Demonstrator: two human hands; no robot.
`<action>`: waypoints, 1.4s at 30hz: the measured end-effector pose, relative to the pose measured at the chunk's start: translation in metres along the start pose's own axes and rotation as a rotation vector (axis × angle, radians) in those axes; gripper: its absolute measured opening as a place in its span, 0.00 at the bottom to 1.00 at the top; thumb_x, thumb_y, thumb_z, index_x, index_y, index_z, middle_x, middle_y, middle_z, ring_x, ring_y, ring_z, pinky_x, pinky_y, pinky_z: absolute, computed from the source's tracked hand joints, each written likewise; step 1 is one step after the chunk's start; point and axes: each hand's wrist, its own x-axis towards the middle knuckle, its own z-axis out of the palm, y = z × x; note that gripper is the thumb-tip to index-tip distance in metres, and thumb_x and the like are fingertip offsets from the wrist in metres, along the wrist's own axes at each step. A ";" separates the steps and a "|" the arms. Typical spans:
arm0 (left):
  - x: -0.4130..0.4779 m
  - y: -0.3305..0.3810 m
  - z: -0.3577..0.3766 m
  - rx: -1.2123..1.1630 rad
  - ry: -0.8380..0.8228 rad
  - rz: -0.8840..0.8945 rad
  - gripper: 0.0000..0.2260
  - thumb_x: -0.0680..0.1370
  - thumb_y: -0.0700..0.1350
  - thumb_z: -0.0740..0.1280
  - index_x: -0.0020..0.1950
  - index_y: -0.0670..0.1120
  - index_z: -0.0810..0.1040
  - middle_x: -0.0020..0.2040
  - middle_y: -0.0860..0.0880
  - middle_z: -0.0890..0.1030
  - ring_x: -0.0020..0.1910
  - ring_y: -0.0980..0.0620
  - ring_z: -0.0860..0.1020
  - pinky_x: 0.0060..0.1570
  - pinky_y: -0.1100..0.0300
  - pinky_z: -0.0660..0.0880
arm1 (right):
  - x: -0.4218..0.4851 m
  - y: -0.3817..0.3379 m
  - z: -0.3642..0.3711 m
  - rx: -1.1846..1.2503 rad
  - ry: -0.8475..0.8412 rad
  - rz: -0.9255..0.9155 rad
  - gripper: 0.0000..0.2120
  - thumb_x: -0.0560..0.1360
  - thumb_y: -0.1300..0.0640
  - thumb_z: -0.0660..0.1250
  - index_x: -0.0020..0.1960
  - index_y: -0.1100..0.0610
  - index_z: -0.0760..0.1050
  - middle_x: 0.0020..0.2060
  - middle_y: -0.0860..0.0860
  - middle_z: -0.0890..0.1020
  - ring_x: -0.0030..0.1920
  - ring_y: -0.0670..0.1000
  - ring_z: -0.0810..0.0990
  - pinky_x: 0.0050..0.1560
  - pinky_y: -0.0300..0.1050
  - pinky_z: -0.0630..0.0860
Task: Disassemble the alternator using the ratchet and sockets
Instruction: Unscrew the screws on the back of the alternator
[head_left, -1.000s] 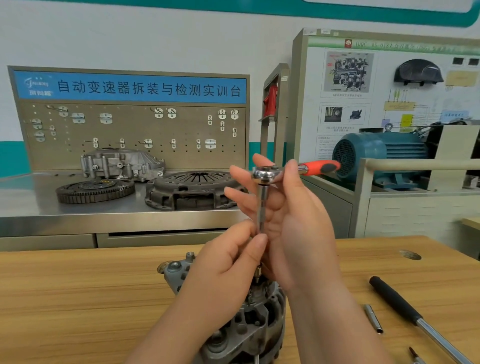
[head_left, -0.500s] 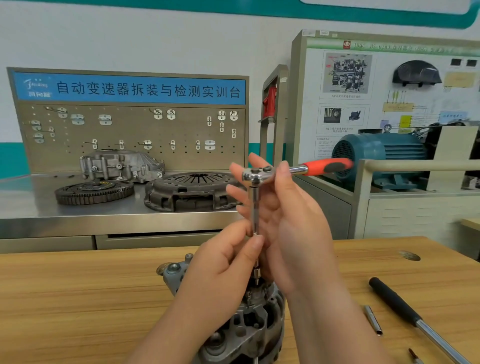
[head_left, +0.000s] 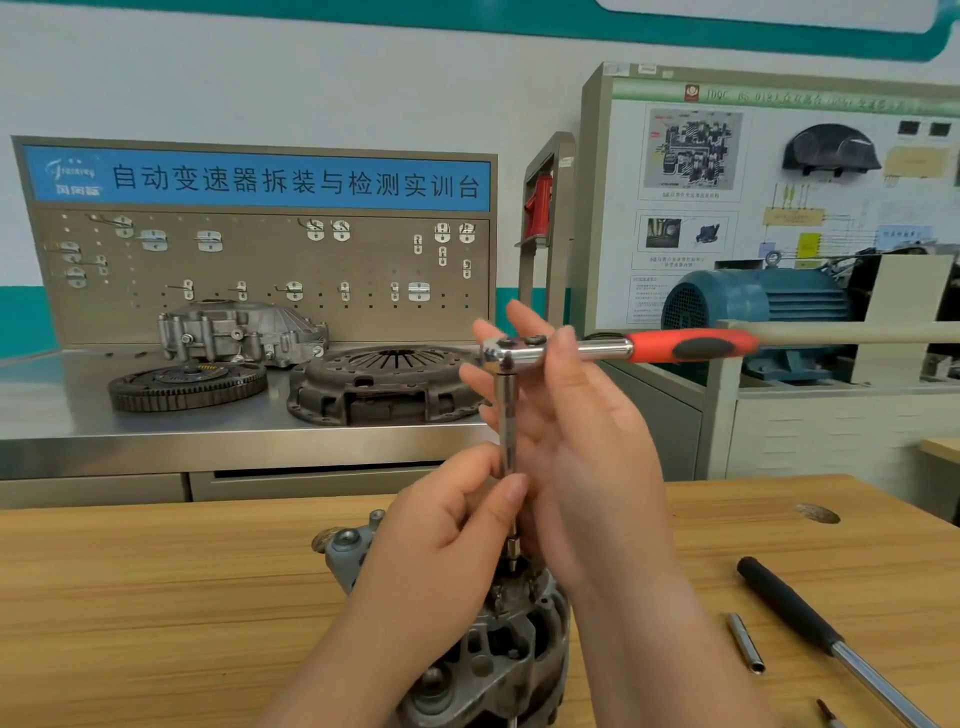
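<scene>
A grey metal alternator (head_left: 498, 654) stands on the wooden table (head_left: 156, 597) at the bottom centre. A ratchet (head_left: 613, 347) with a red-and-black handle pointing right sits on a long upright extension bar (head_left: 506, 415), whose small socket meets the top of the alternator. My left hand (head_left: 452, 540) pinches the lower part of the bar between thumb and fingers. My right hand (head_left: 576, 447) is behind the bar with fingers nearly straight and thumb over the ratchet's neck beside the head.
On the table at right lie a black-handled metal bar (head_left: 810, 623), a small silver socket (head_left: 745, 642) and a tool tip (head_left: 828, 714). Behind stand a steel bench with a clutch cover (head_left: 384, 384), a flywheel (head_left: 187, 384) and a housing (head_left: 239, 332), plus a blue motor (head_left: 753, 301).
The ratchet handle has swung further right, more side-on to me, with its head shifting slightly left. My left hand keeps its pinch on the extension bar.
</scene>
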 end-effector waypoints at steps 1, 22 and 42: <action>0.001 -0.001 0.000 -0.009 0.020 -0.008 0.15 0.73 0.58 0.64 0.43 0.45 0.77 0.36 0.35 0.78 0.33 0.39 0.74 0.37 0.43 0.73 | 0.000 0.001 -0.001 -0.045 -0.001 -0.054 0.12 0.72 0.42 0.68 0.53 0.41 0.83 0.57 0.45 0.84 0.59 0.46 0.81 0.61 0.42 0.76; 0.001 0.000 0.001 -0.035 0.058 -0.036 0.09 0.74 0.54 0.64 0.42 0.49 0.77 0.34 0.34 0.76 0.31 0.45 0.69 0.35 0.50 0.67 | -0.002 0.002 0.004 -0.014 -0.029 -0.069 0.12 0.75 0.47 0.66 0.57 0.42 0.81 0.57 0.43 0.83 0.60 0.49 0.81 0.65 0.45 0.75; -0.001 0.001 0.000 -0.091 0.013 -0.008 0.17 0.70 0.63 0.63 0.48 0.53 0.80 0.41 0.36 0.80 0.36 0.45 0.74 0.41 0.54 0.70 | -0.003 -0.003 0.006 0.083 -0.041 0.090 0.23 0.71 0.39 0.59 0.56 0.51 0.80 0.48 0.51 0.87 0.49 0.52 0.85 0.50 0.39 0.80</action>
